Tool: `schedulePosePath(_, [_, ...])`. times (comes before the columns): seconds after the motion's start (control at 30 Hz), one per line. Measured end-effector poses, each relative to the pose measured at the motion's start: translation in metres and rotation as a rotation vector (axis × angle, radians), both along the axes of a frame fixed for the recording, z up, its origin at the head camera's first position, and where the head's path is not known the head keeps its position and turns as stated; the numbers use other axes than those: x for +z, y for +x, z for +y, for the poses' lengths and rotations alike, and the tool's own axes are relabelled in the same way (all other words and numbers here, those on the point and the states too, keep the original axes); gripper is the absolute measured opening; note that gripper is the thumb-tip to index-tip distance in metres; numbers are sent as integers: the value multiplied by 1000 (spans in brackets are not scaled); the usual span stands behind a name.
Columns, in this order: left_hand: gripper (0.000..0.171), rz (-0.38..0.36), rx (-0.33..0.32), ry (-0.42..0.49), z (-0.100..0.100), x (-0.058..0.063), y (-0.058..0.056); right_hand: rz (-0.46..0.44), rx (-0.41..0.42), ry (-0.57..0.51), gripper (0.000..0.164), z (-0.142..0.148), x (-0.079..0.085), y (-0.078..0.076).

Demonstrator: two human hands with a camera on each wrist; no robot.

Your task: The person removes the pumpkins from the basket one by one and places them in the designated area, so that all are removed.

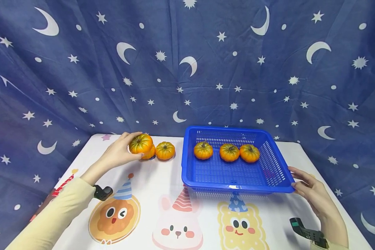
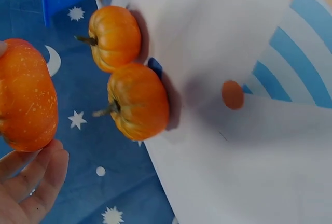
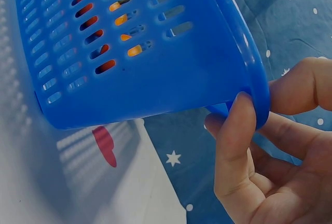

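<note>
A small orange pumpkin (image 1: 141, 143) with green-streaked top is held by my left hand (image 1: 120, 151), thumb on one side and fingers on the other. The left wrist view shows this held pumpkin (image 2: 26, 97) raised off the table. Right beside and partly behind it sits another pumpkin (image 1: 149, 153), next to one more pumpkin (image 1: 165, 151). My right hand (image 1: 315, 194) pinches the right front rim of a blue plastic basket (image 1: 212, 185); the right wrist view shows thumb and fingers around the rim (image 3: 259, 89). Inside the basket are three pumpkins (image 1: 203, 150), two touching.
The white tablecloth (image 1: 172, 180) carries printed cartoon figures with party hats. Behind the table hangs a dark blue curtain (image 1: 206, 100) with white moons and stars. A black band (image 1: 102, 192) is on the left wrist, and another band (image 1: 309, 233) on the right.
</note>
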State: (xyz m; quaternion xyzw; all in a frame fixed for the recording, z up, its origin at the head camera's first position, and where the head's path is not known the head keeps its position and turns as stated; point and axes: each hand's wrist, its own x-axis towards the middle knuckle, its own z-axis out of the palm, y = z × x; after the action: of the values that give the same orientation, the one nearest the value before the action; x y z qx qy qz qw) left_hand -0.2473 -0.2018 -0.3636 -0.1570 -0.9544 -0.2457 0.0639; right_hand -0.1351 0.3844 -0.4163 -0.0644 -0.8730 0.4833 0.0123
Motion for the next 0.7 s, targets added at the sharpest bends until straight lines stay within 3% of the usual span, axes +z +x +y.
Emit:
schedulePosePath(0.37, [75, 29, 47, -6, -21, -11, -6, 10, -2, 4, 56, 0, -1, 0])
schedulePosePath(0.7, [79, -16, 104, 17, -38, -19, -14, 9, 8, -4, 56, 1, 0, 0])
